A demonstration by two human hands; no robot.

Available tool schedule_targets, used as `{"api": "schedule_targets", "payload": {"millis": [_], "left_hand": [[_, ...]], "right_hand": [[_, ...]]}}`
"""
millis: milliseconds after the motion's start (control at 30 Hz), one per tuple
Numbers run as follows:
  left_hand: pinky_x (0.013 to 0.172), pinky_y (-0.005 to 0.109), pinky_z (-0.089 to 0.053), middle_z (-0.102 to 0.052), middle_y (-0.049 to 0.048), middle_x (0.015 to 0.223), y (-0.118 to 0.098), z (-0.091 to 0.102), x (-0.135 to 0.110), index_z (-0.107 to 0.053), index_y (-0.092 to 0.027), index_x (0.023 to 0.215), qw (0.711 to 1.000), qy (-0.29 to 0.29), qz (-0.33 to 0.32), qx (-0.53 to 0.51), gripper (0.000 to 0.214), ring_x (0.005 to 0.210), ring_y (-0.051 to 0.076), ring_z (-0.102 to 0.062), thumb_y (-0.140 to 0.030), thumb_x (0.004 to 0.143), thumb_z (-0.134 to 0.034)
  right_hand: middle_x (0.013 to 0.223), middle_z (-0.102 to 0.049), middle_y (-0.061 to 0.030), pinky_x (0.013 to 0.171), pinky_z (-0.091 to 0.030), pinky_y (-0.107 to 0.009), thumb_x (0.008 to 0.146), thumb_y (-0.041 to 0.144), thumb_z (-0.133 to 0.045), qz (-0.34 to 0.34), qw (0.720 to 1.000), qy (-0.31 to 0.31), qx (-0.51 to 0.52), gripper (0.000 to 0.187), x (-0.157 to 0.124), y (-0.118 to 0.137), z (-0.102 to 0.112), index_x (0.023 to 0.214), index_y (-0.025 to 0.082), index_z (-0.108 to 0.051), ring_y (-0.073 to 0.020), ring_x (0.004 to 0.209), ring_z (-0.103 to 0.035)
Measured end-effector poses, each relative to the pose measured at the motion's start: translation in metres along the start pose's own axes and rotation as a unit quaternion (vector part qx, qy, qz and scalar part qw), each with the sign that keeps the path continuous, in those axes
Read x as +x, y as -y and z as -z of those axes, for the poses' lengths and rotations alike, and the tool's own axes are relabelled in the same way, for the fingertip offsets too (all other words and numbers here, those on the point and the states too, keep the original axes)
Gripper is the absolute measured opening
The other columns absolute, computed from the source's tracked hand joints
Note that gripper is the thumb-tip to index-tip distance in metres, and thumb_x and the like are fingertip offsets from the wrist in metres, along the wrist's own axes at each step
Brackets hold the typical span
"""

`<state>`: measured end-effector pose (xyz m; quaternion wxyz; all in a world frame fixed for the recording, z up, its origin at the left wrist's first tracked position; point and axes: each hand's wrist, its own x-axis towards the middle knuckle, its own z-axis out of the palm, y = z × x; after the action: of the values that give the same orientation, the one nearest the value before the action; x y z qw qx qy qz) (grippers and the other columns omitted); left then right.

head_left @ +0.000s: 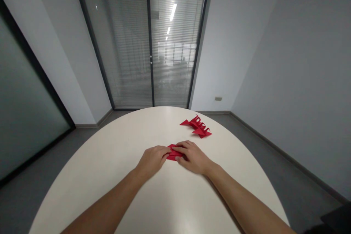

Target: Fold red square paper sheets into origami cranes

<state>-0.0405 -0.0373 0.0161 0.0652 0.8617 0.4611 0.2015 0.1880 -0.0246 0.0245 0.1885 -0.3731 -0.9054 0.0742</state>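
Note:
A small piece of red folded paper (172, 152) lies on the white round table (115, 161) between my two hands. My left hand (152, 160) has its fingers curled and pressed on the paper's left side. My right hand (192, 156) lies over the paper's right side, fingertips pinching down on it. Most of the paper is hidden under my fingers.
A cluster of red folded paper shapes (197, 127) sits farther back on the table, to the right. Behind the table stand glass doors with blinds (150, 44), grey walls and a grey floor. A dark object (337, 219) shows at the bottom right corner.

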Motion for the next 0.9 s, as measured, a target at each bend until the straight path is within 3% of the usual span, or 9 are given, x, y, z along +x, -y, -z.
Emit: {"api": "schedule_targets", "payload": {"millis": [233, 600, 800, 900], "left_hand": [[0.100, 0.033, -0.050, -0.073, 0.0008, 0.122, -0.003, 0.003, -0.003, -0.071, -0.028, 0.117, 0.999, -0.011, -0.041, -0.026, 0.025, 0.111, 0.019, -0.066, -0.032, 0.097, -0.058], [0.097, 0.033, -0.051, -0.074, 0.0008, 0.119, 0.000, -0.004, -0.002, -0.071, -0.028, 0.118, 1.000, -0.006, 0.007, -0.015, 0.031, 0.107, 0.019, -0.068, -0.018, 0.096, -0.050], [0.096, 0.033, -0.051, -0.075, 0.0013, 0.118, 0.004, -0.007, -0.001, -0.071, -0.026, 0.117, 0.999, -0.018, 0.043, -0.014, 0.033, 0.107, 0.021, -0.069, -0.017, 0.096, -0.048], [0.096, 0.033, -0.051, -0.075, 0.0009, 0.117, 0.003, -0.007, -0.001, -0.072, -0.026, 0.115, 0.998, -0.022, 0.052, -0.019, 0.033, 0.106, 0.020, -0.070, -0.015, 0.095, -0.047]], "right_hand": [[0.123, -0.067, -0.0105, 0.099, -0.045, -0.042, 0.104, 0.036, -0.043, 0.009, 1.000, -0.016, -0.011, 0.037, 0.000, -0.003, -0.004, 0.132, 0.024, -0.065, -0.0248, 0.111, -0.059], [0.124, -0.069, -0.0090, 0.100, -0.046, -0.041, 0.103, 0.031, -0.044, -0.006, 0.999, -0.032, 0.026, 0.035, 0.000, -0.003, -0.007, 0.131, 0.020, -0.061, -0.0240, 0.110, -0.061], [0.123, -0.069, -0.0085, 0.098, -0.048, -0.041, 0.086, 0.018, -0.055, 0.007, 0.998, -0.009, 0.062, 0.052, -0.006, -0.003, 0.002, 0.138, 0.022, -0.056, -0.0261, 0.111, -0.060], [0.122, -0.069, -0.0074, 0.097, -0.049, -0.039, 0.088, 0.018, -0.054, 0.005, 0.997, -0.003, 0.077, 0.048, -0.009, -0.006, 0.005, 0.135, 0.024, -0.059, -0.0254, 0.111, -0.061]]}}
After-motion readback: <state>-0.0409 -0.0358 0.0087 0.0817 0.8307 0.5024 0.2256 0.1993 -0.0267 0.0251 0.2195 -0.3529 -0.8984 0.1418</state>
